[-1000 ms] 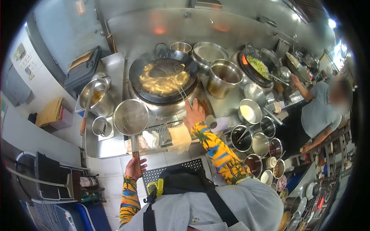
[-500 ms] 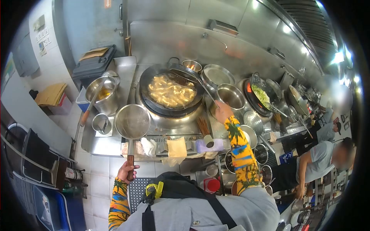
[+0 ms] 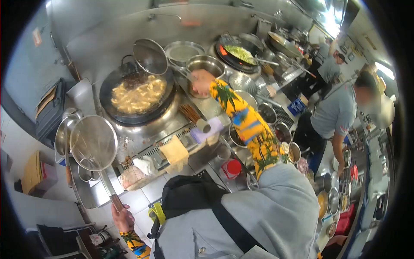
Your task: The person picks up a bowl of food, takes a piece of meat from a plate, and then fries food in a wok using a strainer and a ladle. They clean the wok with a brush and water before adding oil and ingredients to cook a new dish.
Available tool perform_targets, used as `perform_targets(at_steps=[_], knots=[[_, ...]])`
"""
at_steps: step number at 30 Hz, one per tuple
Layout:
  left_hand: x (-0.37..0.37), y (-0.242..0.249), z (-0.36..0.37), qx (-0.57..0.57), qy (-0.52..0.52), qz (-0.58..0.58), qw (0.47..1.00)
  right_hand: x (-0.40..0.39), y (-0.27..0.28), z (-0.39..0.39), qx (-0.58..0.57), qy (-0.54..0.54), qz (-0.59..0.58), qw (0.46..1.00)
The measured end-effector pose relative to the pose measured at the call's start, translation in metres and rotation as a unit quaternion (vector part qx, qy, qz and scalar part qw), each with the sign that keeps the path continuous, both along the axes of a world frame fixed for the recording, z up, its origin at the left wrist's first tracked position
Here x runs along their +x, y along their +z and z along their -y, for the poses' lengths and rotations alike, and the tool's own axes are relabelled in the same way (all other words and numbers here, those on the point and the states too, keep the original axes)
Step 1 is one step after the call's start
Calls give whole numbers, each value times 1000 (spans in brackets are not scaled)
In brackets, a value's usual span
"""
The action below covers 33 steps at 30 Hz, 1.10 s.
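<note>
My left hand (image 3: 123, 217) is closed round the wooden handle of a round mesh strainer (image 3: 93, 142), held out over the left end of the counter. My right hand (image 3: 202, 82) grips the long handle of a large ladle (image 3: 150, 56). The ladle's round bowl is raised above the back right of a black wok (image 3: 107, 101). Golden fried pieces (image 3: 138, 93) bubble in oil inside that wok. Just behind my right hand stands a steel pot (image 3: 206, 64), partly covered by the hand.
A second wok (image 3: 239, 54) holds shredded green food. Folded cloths (image 3: 174, 149) and a bamboo brush (image 3: 188, 113) lie along the counter front. A red-lidded container (image 3: 231, 168) sits below. At right, a person in a grey shirt (image 3: 334, 105) leans over several bowls. A dark bin (image 3: 49, 108) stands left.
My right hand has lifted the ladle up out of the wok. The view has turned to the right, showing more of the person and bowls there. My left hand still holds the strainer.
</note>
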<state>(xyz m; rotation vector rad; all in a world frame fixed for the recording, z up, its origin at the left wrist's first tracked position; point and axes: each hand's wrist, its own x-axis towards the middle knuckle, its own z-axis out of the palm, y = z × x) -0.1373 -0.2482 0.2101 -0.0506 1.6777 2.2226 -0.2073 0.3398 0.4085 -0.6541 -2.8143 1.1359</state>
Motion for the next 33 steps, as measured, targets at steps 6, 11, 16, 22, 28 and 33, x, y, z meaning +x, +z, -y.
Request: perform_targets(at_steps=[6, 11, 16, 22, 28, 33], knots=[[-38, 17, -6, -43, 0, -40, 998, -8, -7, 7, 74, -73, 26, 994], [-39, -14, -13, 6, -27, 11, 1000, -26, -85, 12, -217, -54, -3, 975], [-22, -37, -19, 73, -8, 67, 995, -1, -55, 53, -168, -3, -17, 986], [-11, -36, -20, 53, -18, 91, 994, 44, 32, 78, 16, 63, 0, 998], [-6, -32, -21, 62, -8, 78, 995, 37, -21, 68, 230, 183, -90, 952], [-11, -21, -21, 51, -16, 72, 996, 2, -46, 67, 202, 155, -218, 942]])
